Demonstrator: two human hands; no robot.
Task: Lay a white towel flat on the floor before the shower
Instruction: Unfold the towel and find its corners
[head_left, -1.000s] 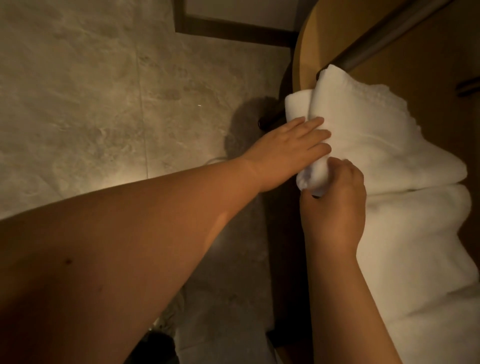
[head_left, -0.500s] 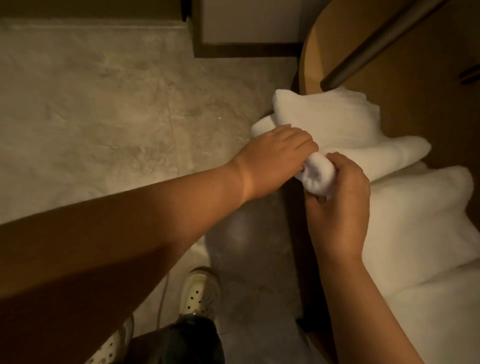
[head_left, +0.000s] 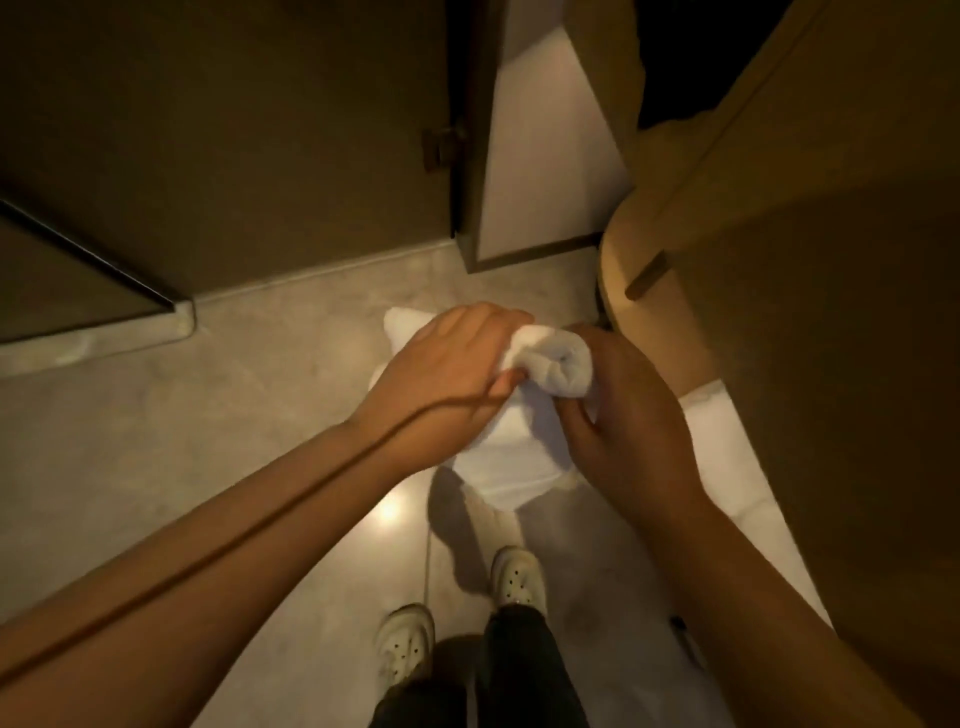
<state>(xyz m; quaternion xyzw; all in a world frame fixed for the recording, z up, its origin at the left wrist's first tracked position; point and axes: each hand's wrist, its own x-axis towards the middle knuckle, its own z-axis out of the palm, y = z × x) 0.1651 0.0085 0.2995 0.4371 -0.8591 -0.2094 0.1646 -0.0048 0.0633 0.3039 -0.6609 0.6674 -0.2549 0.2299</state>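
Two bare hands meet over a grey stone-look tiled floor (head_left: 156, 441), both clamped on one white terry-cloth towel (head_left: 511, 457). The left hand (head_left: 457, 374) curls its fingers over the top of the bunched cloth, while the right hand (head_left: 623, 415) pinches a rolled, rounded end of the fabric between thumb and fingers. The soft, nubby towel hangs between and below the hands, held up in the air, one corner poking out beyond the left knuckles and the loose lower part drooping toward the floor without lying on it. Below the hands stand two pale perforated clog-style shoes (head_left: 405, 644) under dark trouser legs (head_left: 519, 670). At the right edge of the floor rises a rounded tan wooden cabinet (head_left: 831, 260), with more white cloth (head_left: 727, 457) showing along its base. At the floor's far edge stands a dark brown door (head_left: 260, 130), slightly ajar, beside a pale wall panel (head_left: 540, 156).
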